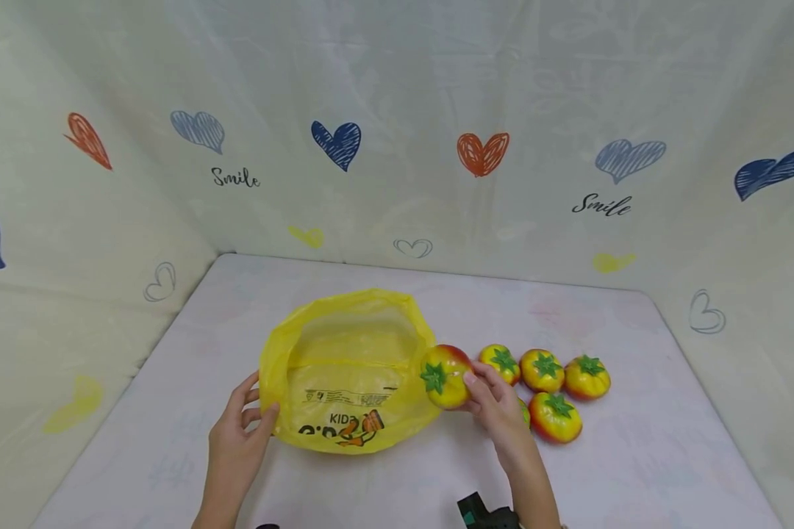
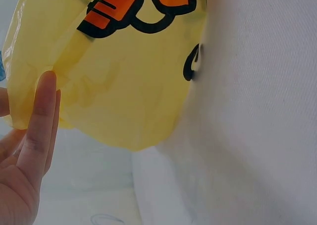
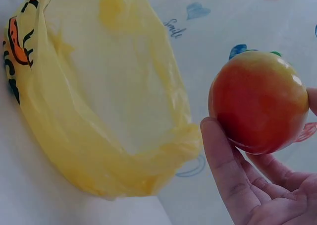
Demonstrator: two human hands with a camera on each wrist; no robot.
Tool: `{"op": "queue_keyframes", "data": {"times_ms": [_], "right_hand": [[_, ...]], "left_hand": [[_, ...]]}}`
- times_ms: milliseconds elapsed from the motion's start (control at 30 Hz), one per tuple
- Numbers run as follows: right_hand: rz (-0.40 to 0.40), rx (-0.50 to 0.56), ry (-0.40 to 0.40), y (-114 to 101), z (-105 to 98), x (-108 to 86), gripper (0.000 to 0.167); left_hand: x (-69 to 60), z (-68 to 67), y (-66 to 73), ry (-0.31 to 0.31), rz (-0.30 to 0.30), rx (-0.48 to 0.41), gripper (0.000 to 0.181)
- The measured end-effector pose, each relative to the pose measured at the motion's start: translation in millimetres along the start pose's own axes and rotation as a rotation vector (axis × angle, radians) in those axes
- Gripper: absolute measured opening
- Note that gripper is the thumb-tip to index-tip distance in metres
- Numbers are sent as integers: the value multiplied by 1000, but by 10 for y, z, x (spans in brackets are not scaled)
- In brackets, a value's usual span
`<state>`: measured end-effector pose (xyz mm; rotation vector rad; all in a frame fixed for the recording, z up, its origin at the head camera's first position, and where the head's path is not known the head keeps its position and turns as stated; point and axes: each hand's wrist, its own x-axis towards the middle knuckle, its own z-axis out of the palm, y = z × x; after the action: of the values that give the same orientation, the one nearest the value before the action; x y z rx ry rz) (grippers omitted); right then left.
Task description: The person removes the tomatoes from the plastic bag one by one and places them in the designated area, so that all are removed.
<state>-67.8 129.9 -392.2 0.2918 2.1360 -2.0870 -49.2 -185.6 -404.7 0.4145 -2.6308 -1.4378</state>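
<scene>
A yellow plastic bag [image 1: 351, 375] stands with its wide mouth facing me, printed in black and orange. My left hand [image 1: 238, 433] pinches the bag's left rim; in the left wrist view its thumb [image 2: 42, 106] lies against the yellow film. At the right side of the mouth, my right hand [image 1: 496, 411] grips a red-and-yellow toy persimmon [image 1: 446, 376] with a green leafy top. The right wrist view shows this persimmon [image 3: 257, 103] between thumb and fingers, apart from the bag [image 3: 89, 150].
Several more toy persimmons [image 1: 556, 417] sit on the white-covered table [image 1: 635, 470] to the right, one partly hidden behind my right hand. A pale curtain [image 1: 397, 88] with printed hearts encloses the back and sides. A dark device [image 1: 486, 512] shows by the right wrist.
</scene>
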Motion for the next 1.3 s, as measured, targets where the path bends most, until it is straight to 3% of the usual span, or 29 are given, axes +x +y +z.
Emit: {"op": "queue_keyframes", "data": {"times_ms": [133,600,700,900,1000,1300], "right_hand": [[23,-37,51,4,-116,-27,47],[105,-4,159,6,-545,-113,62],[111,5,203,154,-734,-67,68],[44,64,307,819,-1300,224,75],[82,52,375,934,-1454,281,79],[164,58,477,632,-1498,44,87]], "left_hand": [[3,4,0,3,-6,-3,53],[-4,-2,-16,1,-4,-6,54],[-8,-9,-25,-4,-1,-6,54],[-10,-16,-31,-5,-8,-4,54],[-10,-18,-31,-5,-6,-6,54],[-14,-15,-35,-2,15,-14,53]]}}
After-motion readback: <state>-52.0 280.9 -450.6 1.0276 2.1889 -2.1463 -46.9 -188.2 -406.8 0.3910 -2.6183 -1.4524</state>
